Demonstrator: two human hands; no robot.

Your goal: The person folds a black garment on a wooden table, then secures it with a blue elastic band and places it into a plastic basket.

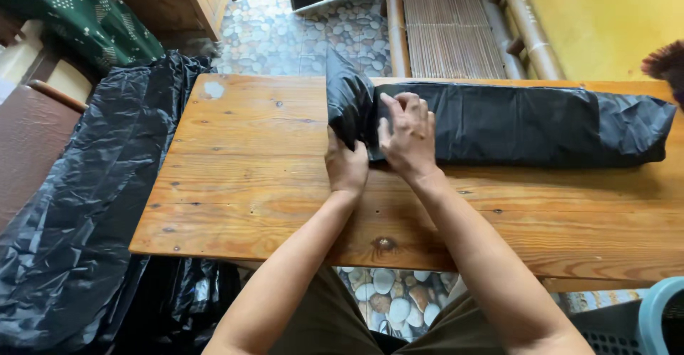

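A long black plastic bag, folded into a flat strip, lies across the far part of a wooden table. Its left end is turned up and over. My left hand grips that turned-up end from below. My right hand lies flat on the strip just right of the fold, fingers spread, pressing it down.
A pile of loose black plastic sheeting spreads over the floor and a seat left of the table. A bamboo bench stands beyond the table. A blue plastic basket sits at the lower right. Someone in green patterned cloth is at the top left.
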